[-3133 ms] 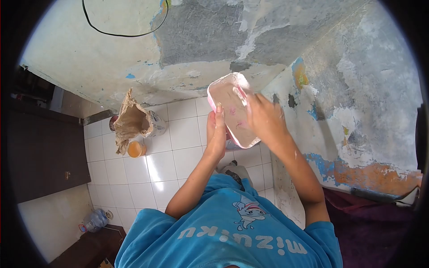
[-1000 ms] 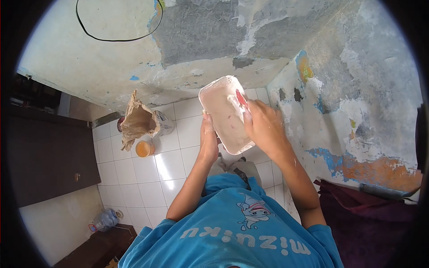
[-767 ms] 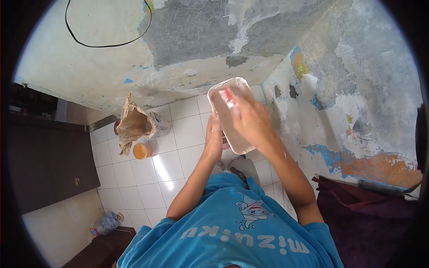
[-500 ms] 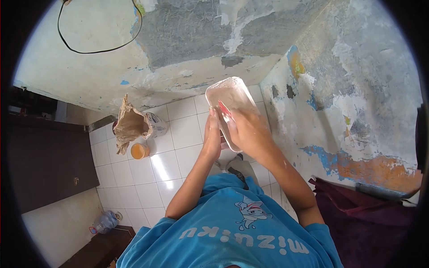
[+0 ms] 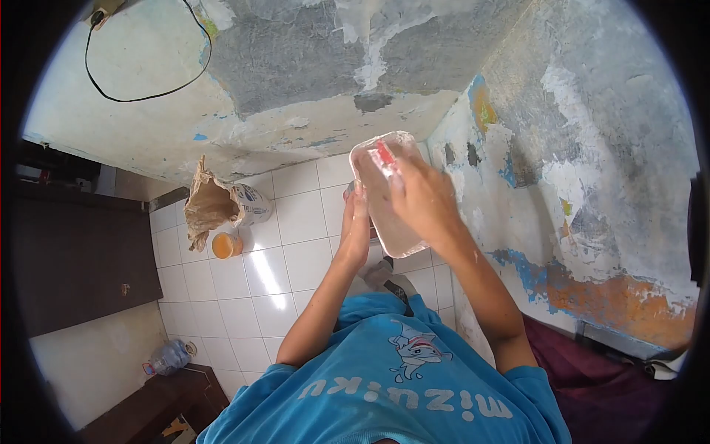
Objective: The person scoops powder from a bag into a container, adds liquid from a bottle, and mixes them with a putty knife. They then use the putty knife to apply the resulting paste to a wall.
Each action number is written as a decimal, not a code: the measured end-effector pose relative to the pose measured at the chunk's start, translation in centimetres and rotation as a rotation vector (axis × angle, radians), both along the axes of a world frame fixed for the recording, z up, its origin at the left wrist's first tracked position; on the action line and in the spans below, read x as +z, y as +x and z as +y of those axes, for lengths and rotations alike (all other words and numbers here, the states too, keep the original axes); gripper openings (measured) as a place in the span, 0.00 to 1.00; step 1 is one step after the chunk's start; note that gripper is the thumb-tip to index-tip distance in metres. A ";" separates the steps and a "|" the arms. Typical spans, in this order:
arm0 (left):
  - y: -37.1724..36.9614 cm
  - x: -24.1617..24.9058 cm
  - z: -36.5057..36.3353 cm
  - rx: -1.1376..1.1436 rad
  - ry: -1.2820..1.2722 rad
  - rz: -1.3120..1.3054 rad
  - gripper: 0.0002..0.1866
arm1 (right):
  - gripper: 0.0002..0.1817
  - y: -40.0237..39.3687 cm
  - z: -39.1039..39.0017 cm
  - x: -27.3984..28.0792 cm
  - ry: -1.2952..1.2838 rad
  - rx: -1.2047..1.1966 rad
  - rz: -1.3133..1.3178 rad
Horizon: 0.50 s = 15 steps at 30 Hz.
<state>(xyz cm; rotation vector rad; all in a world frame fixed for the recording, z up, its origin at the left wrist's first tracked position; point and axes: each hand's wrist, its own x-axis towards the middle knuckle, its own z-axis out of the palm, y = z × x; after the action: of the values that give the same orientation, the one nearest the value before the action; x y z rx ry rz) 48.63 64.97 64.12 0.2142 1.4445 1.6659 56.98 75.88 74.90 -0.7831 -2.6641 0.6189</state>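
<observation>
A rectangular white plastic tray is held up over the floor, its inside coated with whitish paste. My left hand grips it along its left side, with the fingers partly hidden beneath. Inside the tray, toward its far end, my right hand is closed on a small red putty scraper smeared with white. How far the scraper's blade reaches is hard to make out under the paste. White specks mark both hands.
Ahead and to the right are patchy walls with peeling paint. An open paper sack and an orange-topped tub stand on the tiles. A dark cabinet, a clear bottle and maroon cloth flank me.
My right hand has moved the red scraper toward the tray's far end, uncovering more of the tray's near part. My left hand keeps its hold, and the view has shifted slightly.
</observation>
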 end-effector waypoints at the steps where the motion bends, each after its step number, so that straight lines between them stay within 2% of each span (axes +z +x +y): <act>1: 0.0 0.3 0.1 0.006 -0.001 0.003 0.48 | 0.14 0.7 1.0 0.1 0.023 -0.032 -0.014; 3: -0.3 1.3 -0.2 -0.062 0.021 -0.065 0.49 | 0.15 1.9 1.4 0.4 0.041 -0.053 -0.029; 6: 0.7 0.5 0.6 -0.034 0.012 -0.079 0.51 | 0.16 3.7 0.6 0.1 -0.024 -0.008 -0.050; 8: 1.8 -0.3 1.2 -0.028 0.006 -0.067 0.52 | 0.16 3.2 0.3 -2.2 0.042 0.135 0.157; 9: 2.4 -0.4 1.4 -0.027 0.006 -0.050 0.52 | 0.16 3.2 0.6 -1.9 0.042 0.132 0.159; 11: 2.9 -0.6 1.5 -0.018 0.005 -0.032 0.52 | 0.16 2.6 1.7 -0.9 -0.019 -0.016 0.050; 13: 2.9 0.7 1.5 0.019 0.009 -0.095 0.43 | 0.15 3.6 3.2 -0.6 0.014 -0.029 0.055; 15: 2.8 2.8 1.4 0.004 0.046 -0.144 0.43 | 0.15 4.9 3.4 0.9 0.011 0.001 -0.062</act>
<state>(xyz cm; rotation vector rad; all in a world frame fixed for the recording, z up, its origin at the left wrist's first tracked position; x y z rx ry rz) 51.39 66.41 66.96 0.1144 1.3009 1.6831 61.91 79.24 75.79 -0.8110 -2.7218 0.5895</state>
